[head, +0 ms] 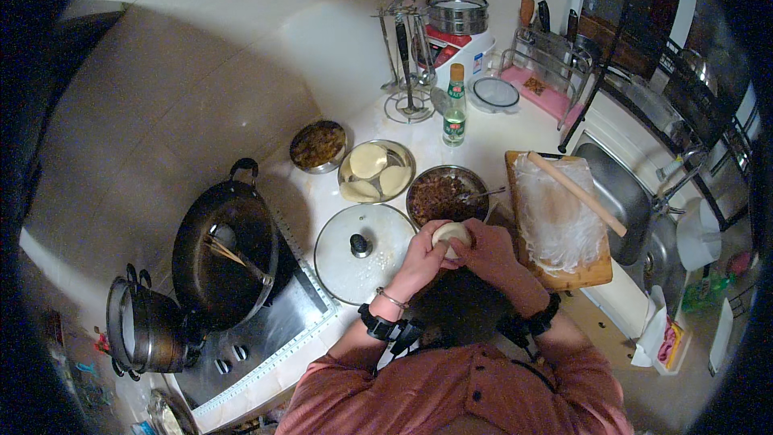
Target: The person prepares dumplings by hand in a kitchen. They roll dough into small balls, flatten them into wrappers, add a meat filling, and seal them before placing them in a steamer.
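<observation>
A round, pale piece of dough (452, 234) is held between my two hands, just in front of a steel bowl of dark minced filling (441, 196). My left hand (426, 257) cups the dough from the left side. From the right, my right hand (488, 248) presses its fingers against the dough's edge. A metal spoon (483, 194) leans in the filling bowl, its handle over the right rim. Behind and to the left, a steel plate (406, 156) carries several flat dough rounds (368, 161). Whether filling lies inside the held dough is hidden.
Left of my hands lies a glass lid (332, 248); beyond it stands a wok (205, 278) on the stove. A second filled bowl (317, 146) and an oil bottle (454, 115) stand farther back. At right, a rolling pin (577, 193) rests on a floured cutting board (558, 281) beside the sink (622, 193).
</observation>
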Demonstrator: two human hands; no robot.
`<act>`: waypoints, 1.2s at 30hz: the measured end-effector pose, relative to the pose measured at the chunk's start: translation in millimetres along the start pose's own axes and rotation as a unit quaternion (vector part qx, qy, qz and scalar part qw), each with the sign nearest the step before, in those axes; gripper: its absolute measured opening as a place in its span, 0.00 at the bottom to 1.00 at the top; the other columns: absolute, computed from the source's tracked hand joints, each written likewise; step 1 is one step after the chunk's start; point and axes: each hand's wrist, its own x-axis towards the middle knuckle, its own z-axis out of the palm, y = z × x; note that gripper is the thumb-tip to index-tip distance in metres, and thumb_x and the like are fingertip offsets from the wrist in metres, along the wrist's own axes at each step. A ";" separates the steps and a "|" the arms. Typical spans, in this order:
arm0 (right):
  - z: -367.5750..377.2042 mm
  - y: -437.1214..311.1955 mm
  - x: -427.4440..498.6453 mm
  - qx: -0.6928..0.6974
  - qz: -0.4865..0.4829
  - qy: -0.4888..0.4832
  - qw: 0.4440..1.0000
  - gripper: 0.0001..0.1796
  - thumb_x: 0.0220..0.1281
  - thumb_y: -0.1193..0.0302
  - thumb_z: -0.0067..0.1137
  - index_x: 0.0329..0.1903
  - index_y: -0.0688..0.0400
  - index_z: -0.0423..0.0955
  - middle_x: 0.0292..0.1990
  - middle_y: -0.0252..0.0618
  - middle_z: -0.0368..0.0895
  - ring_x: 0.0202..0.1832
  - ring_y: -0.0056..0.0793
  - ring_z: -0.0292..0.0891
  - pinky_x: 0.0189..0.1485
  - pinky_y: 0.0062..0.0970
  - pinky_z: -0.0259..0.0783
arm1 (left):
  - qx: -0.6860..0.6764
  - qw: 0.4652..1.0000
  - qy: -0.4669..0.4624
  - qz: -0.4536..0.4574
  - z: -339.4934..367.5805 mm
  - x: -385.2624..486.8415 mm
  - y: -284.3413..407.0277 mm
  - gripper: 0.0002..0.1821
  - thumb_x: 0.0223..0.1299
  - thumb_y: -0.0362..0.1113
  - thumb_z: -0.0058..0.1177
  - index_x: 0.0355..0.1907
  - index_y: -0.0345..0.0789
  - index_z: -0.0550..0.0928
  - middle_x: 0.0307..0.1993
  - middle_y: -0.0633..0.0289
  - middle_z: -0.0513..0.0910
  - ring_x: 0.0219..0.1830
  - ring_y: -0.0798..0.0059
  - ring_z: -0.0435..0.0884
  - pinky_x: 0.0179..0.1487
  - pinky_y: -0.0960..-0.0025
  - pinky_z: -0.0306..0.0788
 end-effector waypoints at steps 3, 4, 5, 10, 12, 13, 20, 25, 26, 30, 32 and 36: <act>6.5 3.8 8.7 0.032 -0.020 0.027 0.999 0.13 0.55 0.64 0.60 0.37 0.60 0.73 0.26 0.48 0.79 0.29 0.45 0.78 0.31 0.35 0.72 | 0.045 0.999 -0.003 0.029 -1.4 5.2 1.5 0.14 0.69 0.33 0.39 0.52 0.28 0.68 0.41 0.53 0.79 0.35 0.68 0.83 0.33 0.74 0.80; 9.9 3.9 11.8 0.057 -0.024 0.052 0.997 0.14 0.55 0.61 0.59 0.37 0.59 0.73 0.26 0.48 0.79 0.29 0.47 0.78 0.32 0.38 0.72 | 0.057 0.998 -0.003 0.019 -2.4 6.2 1.9 0.14 0.70 0.34 0.40 0.51 0.28 0.69 0.40 0.54 0.79 0.34 0.69 0.84 0.31 0.74 0.80; 13.4 3.1 14.3 0.090 -0.033 0.068 0.993 0.15 0.55 0.59 0.58 0.37 0.58 0.74 0.26 0.48 0.79 0.29 0.49 0.78 0.32 0.41 0.72 | 0.048 0.999 0.002 0.024 -4.1 6.8 2.3 0.14 0.70 0.35 0.40 0.51 0.28 0.70 0.38 0.55 0.80 0.32 0.70 0.84 0.30 0.75 0.79; 14.8 -7.1 22.4 0.127 -0.026 0.044 0.991 0.16 0.55 0.57 0.58 0.34 0.58 0.74 0.25 0.49 0.79 0.29 0.50 0.77 0.32 0.42 0.72 | 0.050 0.998 0.040 0.005 -13.1 1.6 8.7 0.13 0.70 0.35 0.40 0.48 0.27 0.72 0.30 0.57 0.81 0.21 0.73 0.82 0.23 0.78 0.76; 7.1 -8.8 24.3 0.125 -0.040 -0.014 0.991 0.16 0.55 0.57 0.59 0.34 0.58 0.74 0.25 0.48 0.79 0.27 0.48 0.77 0.31 0.40 0.72 | 0.050 0.997 0.050 -0.010 -14.7 -3.4 12.6 0.12 0.70 0.33 0.40 0.48 0.26 0.72 0.30 0.56 0.81 0.19 0.74 0.81 0.20 0.78 0.74; 2.7 -8.4 25.3 0.127 -0.060 -0.028 0.990 0.16 0.55 0.57 0.59 0.34 0.58 0.75 0.25 0.48 0.79 0.27 0.47 0.77 0.31 0.39 0.72 | 0.049 0.996 0.062 -0.029 -14.6 -5.7 14.8 0.12 0.69 0.32 0.40 0.48 0.26 0.72 0.30 0.56 0.81 0.18 0.75 0.81 0.19 0.78 0.73; -1.5 9.1 33.5 0.372 -0.091 -0.093 0.919 0.12 0.56 0.71 0.59 0.41 0.65 0.75 0.31 0.46 0.81 0.32 0.32 0.80 0.36 0.29 0.73 | 0.042 0.993 0.108 0.030 7.2 -10.7 26.4 0.24 0.66 0.31 0.46 0.60 0.23 0.59 0.33 0.53 0.78 0.15 0.75 0.77 0.17 0.77 0.70; 7.7 20.3 30.1 0.422 -0.051 -0.045 0.904 0.11 0.58 0.73 0.58 0.41 0.66 0.74 0.30 0.41 0.81 0.30 0.23 0.76 0.34 0.25 0.72 | 0.040 0.992 0.115 -0.023 25.7 -13.0 19.2 0.21 0.66 0.35 0.48 0.56 0.24 0.65 0.36 0.54 0.80 0.21 0.75 0.81 0.23 0.78 0.75; 5.4 20.8 28.2 0.476 -0.016 -0.067 0.877 0.11 0.58 0.73 0.58 0.40 0.66 0.74 0.29 0.41 0.81 0.30 0.22 0.76 0.34 0.25 0.72 | 0.027 0.994 0.098 -0.036 28.8 -13.1 16.6 0.21 0.66 0.35 0.48 0.55 0.25 0.66 0.37 0.54 0.80 0.23 0.74 0.82 0.25 0.78 0.77; -15.6 19.5 22.1 0.333 -0.053 -0.093 0.937 0.12 0.59 0.72 0.56 0.44 0.65 0.74 0.31 0.42 0.81 0.31 0.26 0.78 0.36 0.26 0.73 | 0.008 0.994 0.112 -0.005 35.1 -12.6 8.7 0.14 0.69 0.32 0.42 0.53 0.27 0.69 0.39 0.55 0.80 0.32 0.72 0.84 0.32 0.76 0.79; -27.4 19.1 21.1 0.256 -0.105 -0.086 0.957 0.14 0.57 0.74 0.58 0.46 0.64 0.73 0.36 0.42 0.81 0.34 0.23 0.78 0.37 0.24 0.73 | 0.032 0.992 0.123 -0.020 35.4 -12.2 8.2 0.14 0.69 0.31 0.40 0.53 0.27 0.69 0.38 0.56 0.80 0.32 0.72 0.84 0.32 0.76 0.79; -35.7 23.4 22.0 0.202 -0.191 -0.049 0.959 0.12 0.54 0.75 0.60 0.43 0.63 0.77 0.33 0.45 0.82 0.33 0.28 0.80 0.35 0.29 0.74 | 0.068 0.995 0.041 -0.064 36.8 -11.2 10.1 0.14 0.69 0.30 0.38 0.53 0.27 0.69 0.37 0.59 0.78 0.34 0.75 0.83 0.32 0.76 0.79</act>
